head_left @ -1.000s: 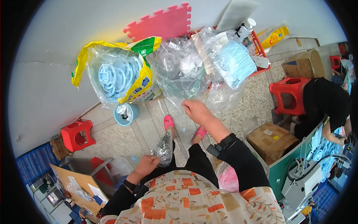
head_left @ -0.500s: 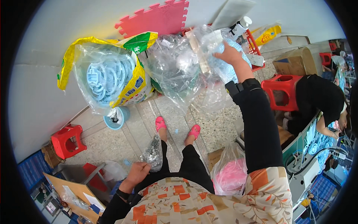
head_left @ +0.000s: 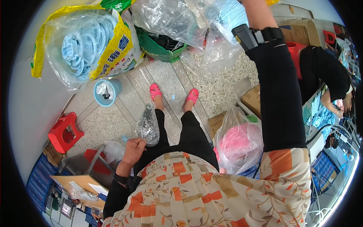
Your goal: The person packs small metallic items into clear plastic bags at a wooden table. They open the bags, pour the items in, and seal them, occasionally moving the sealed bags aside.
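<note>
My left hand [head_left: 133, 152] is closed on the edge of a clear plastic bag [head_left: 148, 126] of small silvery-grey parts, which hangs in front of my left leg. My right arm [head_left: 278, 94] stretches far forward and its hand is cut off by the upper edge. Just left of that wrist lies a bundle of light blue thin strips [head_left: 231, 17] in clear plastic. Crumpled clear plastic bags [head_left: 170, 19] lie beside it, over a green bag [head_left: 160, 49] with something black inside. A yellow and white sack [head_left: 123, 49] holds light blue plastic parts [head_left: 85, 45].
A blue bin [head_left: 117, 87] stands below the sack, and a red stool [head_left: 65, 132] is at the left. A clear bag of pink material [head_left: 238, 138] and a cardboard box [head_left: 252, 100] are at my right. Another person [head_left: 325, 72] sits at a worktable on the far right.
My view has tipped down and nearer to me, so the sack and bags sit higher. My right hand has passed out beyond the upper edge. My left hand keeps holding the bag.
</note>
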Action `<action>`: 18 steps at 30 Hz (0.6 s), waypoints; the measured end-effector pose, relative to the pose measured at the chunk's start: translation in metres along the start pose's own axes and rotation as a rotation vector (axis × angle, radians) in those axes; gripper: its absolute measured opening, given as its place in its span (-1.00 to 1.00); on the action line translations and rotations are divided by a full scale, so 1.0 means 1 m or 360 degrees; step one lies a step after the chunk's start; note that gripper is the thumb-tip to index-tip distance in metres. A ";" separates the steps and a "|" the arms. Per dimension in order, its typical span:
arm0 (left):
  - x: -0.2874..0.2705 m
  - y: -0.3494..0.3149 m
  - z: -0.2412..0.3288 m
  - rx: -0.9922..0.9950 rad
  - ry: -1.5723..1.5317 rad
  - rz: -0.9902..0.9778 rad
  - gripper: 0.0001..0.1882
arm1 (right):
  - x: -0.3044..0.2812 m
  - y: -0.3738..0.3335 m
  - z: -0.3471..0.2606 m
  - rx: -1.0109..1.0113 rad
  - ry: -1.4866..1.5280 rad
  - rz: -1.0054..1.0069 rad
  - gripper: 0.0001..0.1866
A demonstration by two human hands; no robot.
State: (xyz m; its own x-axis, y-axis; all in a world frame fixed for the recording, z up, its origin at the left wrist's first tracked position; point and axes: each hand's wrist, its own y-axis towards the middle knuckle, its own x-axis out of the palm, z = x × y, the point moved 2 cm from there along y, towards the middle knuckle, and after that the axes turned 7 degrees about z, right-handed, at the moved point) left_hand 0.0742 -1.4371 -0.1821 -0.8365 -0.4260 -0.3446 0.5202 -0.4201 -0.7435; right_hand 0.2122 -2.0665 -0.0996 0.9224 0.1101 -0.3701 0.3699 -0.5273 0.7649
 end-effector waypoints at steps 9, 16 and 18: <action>0.000 0.005 -0.003 -0.0003 0.0013 -0.0052 -0.62 | -0.064 -0.051 -0.036 0.0537 -0.0545 -0.0842 -0.49; 0.024 0.033 -0.018 -0.0179 0.0083 -0.0022 -0.62 | -0.158 -0.391 -0.039 0.1393 0.0594 -0.2342 -0.72; 0.032 0.048 -0.022 -0.0254 0.0010 0.0022 -0.61 | -0.176 -0.501 -0.025 0.1192 -0.0143 -0.2681 -0.68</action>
State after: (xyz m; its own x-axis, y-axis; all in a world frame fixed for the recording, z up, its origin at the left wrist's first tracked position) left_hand 0.0688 -1.4526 -0.2414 -0.8308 -0.4257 -0.3585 0.4981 -0.2815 -0.8202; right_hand -0.1331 -1.8005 -0.4047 -0.3442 0.8268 -0.4449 0.6382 -0.1415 -0.7567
